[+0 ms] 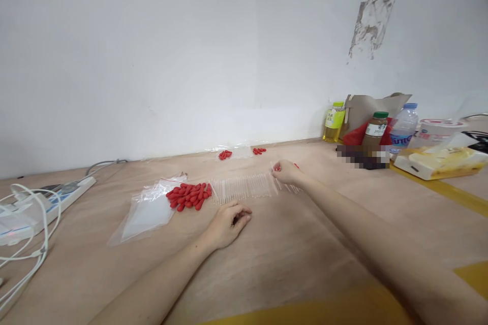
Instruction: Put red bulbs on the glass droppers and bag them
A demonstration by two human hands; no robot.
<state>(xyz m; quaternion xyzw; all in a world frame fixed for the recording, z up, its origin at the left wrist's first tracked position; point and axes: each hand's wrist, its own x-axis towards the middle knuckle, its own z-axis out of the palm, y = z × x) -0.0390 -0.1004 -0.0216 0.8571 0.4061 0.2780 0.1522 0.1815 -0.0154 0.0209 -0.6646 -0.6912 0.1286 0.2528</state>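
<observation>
My left hand (231,223) rests on the brown table covering with its fingers loosely curled, thumb and fingertips apart, nothing between them. Just beyond it lies a row of thin clear sticks (244,188), side by side. My right hand (285,172) is at the right end of this row, its fingers pinched. A bit of red shows at the fingertips, which looks like a small red teardrop-shaped piece (277,168), mostly hidden. A pile of red teardrop-shaped pieces (189,196) lies left of the sticks, partly beside clear plastic bags (147,213).
Near the wall, small red groups (224,155) lie by a clear bag (241,152). At left are a power strip (74,195) and white cables (46,223). Bottles (375,129), a paper bag (362,109) and a tissue pack (438,162) stand at right.
</observation>
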